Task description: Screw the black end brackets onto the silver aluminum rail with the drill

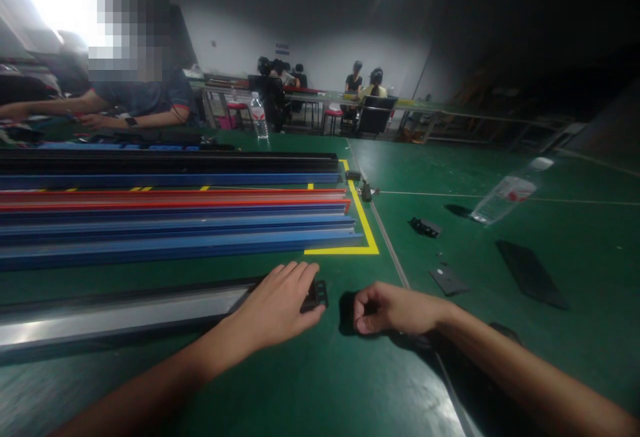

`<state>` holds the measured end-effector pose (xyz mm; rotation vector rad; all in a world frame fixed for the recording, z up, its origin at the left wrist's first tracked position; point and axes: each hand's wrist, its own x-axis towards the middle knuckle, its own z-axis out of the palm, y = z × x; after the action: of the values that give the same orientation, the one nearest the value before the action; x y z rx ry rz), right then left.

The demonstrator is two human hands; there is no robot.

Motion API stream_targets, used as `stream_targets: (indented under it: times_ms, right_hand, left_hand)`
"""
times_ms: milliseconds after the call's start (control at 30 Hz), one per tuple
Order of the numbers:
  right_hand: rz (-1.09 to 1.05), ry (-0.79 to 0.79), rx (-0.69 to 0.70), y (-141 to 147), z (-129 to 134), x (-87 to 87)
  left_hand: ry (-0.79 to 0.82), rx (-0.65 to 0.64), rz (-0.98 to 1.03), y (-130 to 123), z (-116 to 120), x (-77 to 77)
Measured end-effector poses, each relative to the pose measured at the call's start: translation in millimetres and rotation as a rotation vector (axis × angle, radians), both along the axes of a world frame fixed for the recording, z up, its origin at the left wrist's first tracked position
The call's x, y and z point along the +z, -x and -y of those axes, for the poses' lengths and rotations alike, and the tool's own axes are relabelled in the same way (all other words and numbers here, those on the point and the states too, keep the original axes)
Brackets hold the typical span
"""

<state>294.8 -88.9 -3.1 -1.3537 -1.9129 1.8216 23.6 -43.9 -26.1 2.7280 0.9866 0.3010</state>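
Note:
A long silver and black metal profile (pixel 150 310) lies on the green table at the left. Over its right end rests my left hand (pixel 280 300), palm down, its fingers and thumb laid across the black end piece (pixel 321 293). My right hand (pixel 390 309) is just right of that end, not touching it, with the fingers curled in toward the thumb. Whatever may be between those fingertips is too small to make out.
Blue profiles (pixel 200 245), red profiles (pixel 250 200) and black ones (pixel 200 162) lie beyond, beside yellow tape (pixel 367 224). Right: bottle (pixel 505 197), dark slab (pixel 530 274), small black parts (pixel 424 226). Another bottle (pixel 259 117) stands behind. A person (pixel 150 100) sits at the far left.

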Motion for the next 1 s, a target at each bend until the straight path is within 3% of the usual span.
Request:
stream_targets:
  times_ms: [633,733,867,1000]
  right_hand:
    - [0.087,-0.104,0.18,-9,-2,2.7]
    - [0.133,-0.135,0.204,-12,-4,11.8]
    - [0.221,-0.193,0.206,-23,1,36.5]
    - [0.333,-0.315,0.063,-44,27,65.5]
  left_hand:
    - [0.022,0.02,0.05,1,-3,-1.7]
    - [0.024,0.014,0.037,3,-5,-3.7]
    - [0.029,-0.011,0.034,4,-6,-2.1]
    - [0.046,-0.037,0.038,4,-4,3.8]
